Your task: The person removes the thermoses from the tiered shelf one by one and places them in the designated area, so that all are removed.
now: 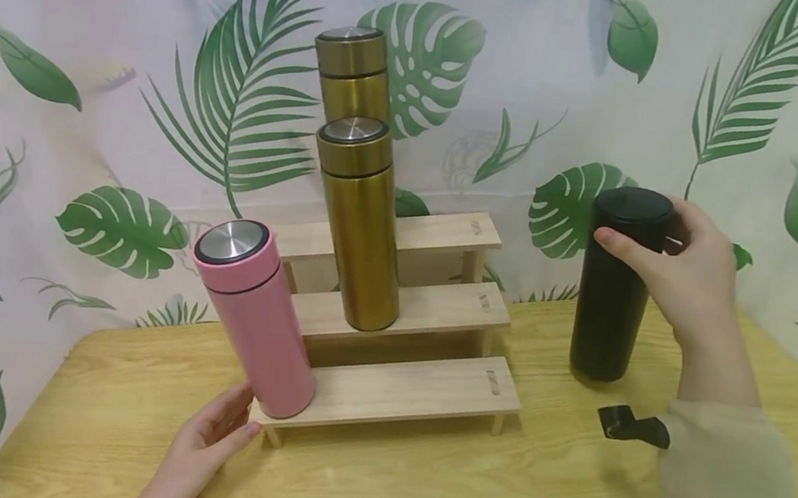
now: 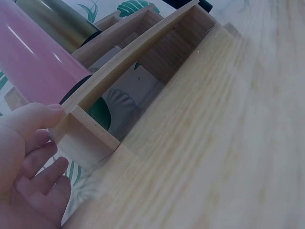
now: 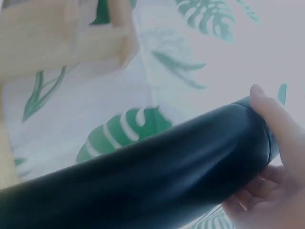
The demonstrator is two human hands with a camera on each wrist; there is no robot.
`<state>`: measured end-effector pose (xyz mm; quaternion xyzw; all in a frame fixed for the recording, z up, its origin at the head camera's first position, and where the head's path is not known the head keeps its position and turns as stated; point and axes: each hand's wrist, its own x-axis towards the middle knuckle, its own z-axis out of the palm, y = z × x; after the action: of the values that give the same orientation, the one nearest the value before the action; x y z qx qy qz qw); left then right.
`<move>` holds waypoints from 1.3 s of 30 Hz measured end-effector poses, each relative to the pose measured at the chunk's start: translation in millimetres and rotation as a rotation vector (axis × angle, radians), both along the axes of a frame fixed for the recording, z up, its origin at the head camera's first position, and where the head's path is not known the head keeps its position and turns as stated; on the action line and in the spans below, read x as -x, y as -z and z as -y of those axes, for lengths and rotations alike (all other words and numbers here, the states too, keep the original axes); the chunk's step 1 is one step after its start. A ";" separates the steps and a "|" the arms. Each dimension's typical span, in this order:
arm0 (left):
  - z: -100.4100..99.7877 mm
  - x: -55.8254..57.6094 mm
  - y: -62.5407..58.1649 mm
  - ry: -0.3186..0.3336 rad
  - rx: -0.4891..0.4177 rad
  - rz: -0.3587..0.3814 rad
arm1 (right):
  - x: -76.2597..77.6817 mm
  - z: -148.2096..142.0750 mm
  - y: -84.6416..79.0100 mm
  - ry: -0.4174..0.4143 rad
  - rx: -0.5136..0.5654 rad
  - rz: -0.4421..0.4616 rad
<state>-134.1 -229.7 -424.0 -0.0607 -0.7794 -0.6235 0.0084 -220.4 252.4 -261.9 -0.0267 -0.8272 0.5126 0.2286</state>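
Observation:
My right hand [image 1: 698, 276] grips a black thermos bottle [image 1: 609, 310] near its top, to the right of a three-step wooden stand [image 1: 419, 386]. The bottle is upright; whether its base touches the table I cannot tell. In the right wrist view, my thumb and fingers wrap its lid end. My left hand [image 1: 203, 438] holds the left end of the stand's lowest step, thumb at the corner [image 2: 59, 112]. Just beside it a pink thermos bottle [image 1: 262, 340] stands on that step. One gold thermos bottle [image 1: 362, 244] stands on the middle step; another gold bottle [image 1: 353, 96] is behind it, its base hidden.
A small black strap-like piece [image 1: 633, 427] appears by my right sleeve [image 1: 730, 494]. The wood-grain table [image 1: 412, 495] runs back to a white leaf-printed cloth [image 1: 531, 48]. The stand's right end lies a short way left of the black bottle.

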 end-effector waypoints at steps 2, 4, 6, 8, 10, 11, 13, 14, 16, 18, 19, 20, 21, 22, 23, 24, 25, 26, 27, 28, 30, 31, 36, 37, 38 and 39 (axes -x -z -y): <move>0.3 0.2 -0.1 0.001 -0.001 0.010 | 4.4 -4.7 4.0 0.037 0.005 0.018; 0.3 0.3 -0.3 -0.001 -0.001 0.019 | 9.3 -9.8 8.3 0.069 0.005 0.026; 0.1 0.3 -0.7 -0.003 0.002 0.030 | 13.4 -14.1 12.4 0.103 0.024 0.023; -0.2 0.7 -1.1 -0.004 0.008 0.038 | 17.1 -18.4 16.4 0.134 0.044 0.001; -0.3 1.4 -1.7 -0.010 0.008 0.056 | 19.9 -21.6 19.8 0.164 0.077 -0.017; -0.2 1.8 -1.9 -0.013 0.009 0.065 | 20.9 -22.9 21.1 0.173 0.095 -0.025; 0.0 2.7 -2.1 -0.015 0.009 0.079 | 22.7 -24.9 23.2 0.188 0.128 -0.033; 0.1 2.9 -2.1 -0.018 0.007 0.085 | 23.6 -25.7 24.0 0.194 0.151 -0.032; 0.3 3.0 -2.1 -0.018 0.007 0.092 | 25.2 -27.1 25.3 0.204 0.185 -0.030; 0.6 2.9 -2.2 -0.018 0.007 0.091 | 26.9 -28.7 26.9 0.218 0.200 -0.030; 0.6 2.8 -2.2 -0.018 0.005 0.091 | 27.7 -29.8 27.9 0.221 0.204 -0.030; 0.6 2.7 -2.1 -0.019 0.003 0.091 | 28.3 -31.0 28.9 0.225 0.196 -0.032; 0.6 2.8 -2.0 -0.020 0.001 0.093 | 28.8 -32.3 29.9 0.225 0.181 -0.031; 0.5 2.9 -1.8 -0.020 0.000 0.090 | 29.5 -33.8 31.0 0.224 0.174 -0.032; 0.2 2.9 -1.4 -0.017 -0.003 0.086 | 29.6 -35.1 31.8 0.220 0.168 -0.030; 0.0 3.0 -1.0 -0.013 -0.005 0.081 | 29.5 -36.4 32.4 0.212 0.162 -0.027; -0.2 3.1 -0.5 -0.009 -0.008 0.076 | 29.4 -37.4 32.7 0.205 0.155 -0.025; -0.4 3.2 -0.1 -0.007 -0.007 0.072 | 29.2 -38.1 32.6 0.199 0.150 -0.019; -0.6 3.3 0.2 -0.004 -0.008 0.067 | 28.9 -38.5 32.1 0.193 0.153 -0.010; -0.7 3.2 0.5 -0.002 -0.007 0.062 | 28.4 -38.5 31.3 0.187 0.159 -0.001; -0.7 3.2 0.7 -0.004 -0.006 0.061 | 27.0 -37.6 29.5 0.175 0.161 0.017; -0.7 3.1 0.6 -0.007 -0.007 0.064 | 26.4 -36.8 28.2 0.179 0.161 0.022; 0.5 2.2 -0.3 -0.010 -0.006 0.063 | 19.5 -28.8 17.9 0.263 0.141 -0.051; 0.8 2.1 -0.4 -0.010 -0.005 0.060 | 17.3 -25.8 14.7 0.287 0.126 -0.092; 0.9 2.1 -0.5 -0.009 -0.004 0.056 | 14.7 -21.8 11.2 0.303 0.108 -0.135; 1.0 1.9 -0.5 -0.009 -0.006 0.052 | 11.8 -16.9 7.7 0.306 0.092 -0.180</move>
<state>-136.0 -230.6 -423.5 -0.0407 -0.7779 -0.6270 -0.0088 -232.2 269.3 -269.5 -0.1165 -0.7655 0.5093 0.3754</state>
